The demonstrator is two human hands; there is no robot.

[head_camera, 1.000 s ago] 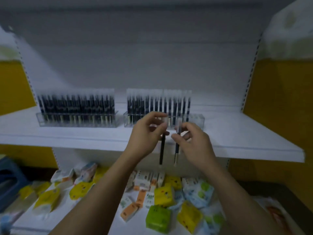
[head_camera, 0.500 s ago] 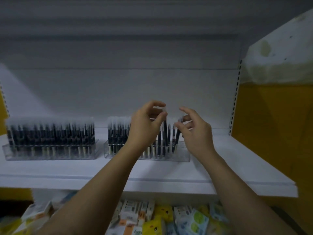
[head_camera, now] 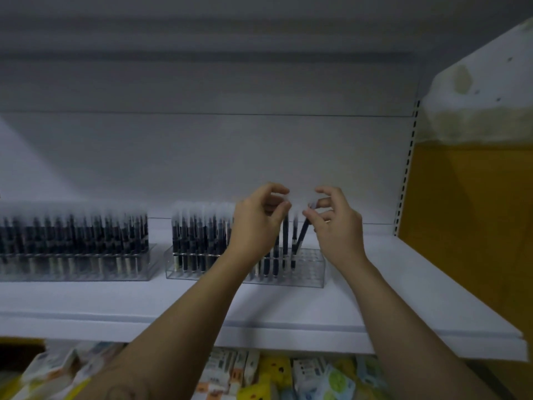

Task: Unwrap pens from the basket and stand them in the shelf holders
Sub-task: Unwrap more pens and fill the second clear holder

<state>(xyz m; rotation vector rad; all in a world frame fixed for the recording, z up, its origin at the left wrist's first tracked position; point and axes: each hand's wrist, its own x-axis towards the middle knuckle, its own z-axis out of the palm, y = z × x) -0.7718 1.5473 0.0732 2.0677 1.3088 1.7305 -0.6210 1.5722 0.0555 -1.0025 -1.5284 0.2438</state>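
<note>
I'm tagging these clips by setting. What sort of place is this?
Probably a stationery shop aisle: a white retail shelf with a slotted upright, clear holders lined with rows of dark pens, and small packaged goods on the shelf below.

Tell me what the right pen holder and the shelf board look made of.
Right pen holder: clear glossy plastic, probably acrylic; the pens show through its walls. Shelf board: white, matte, smooth; likely painted metal or laminate, the picture cannot settle which.
</note>
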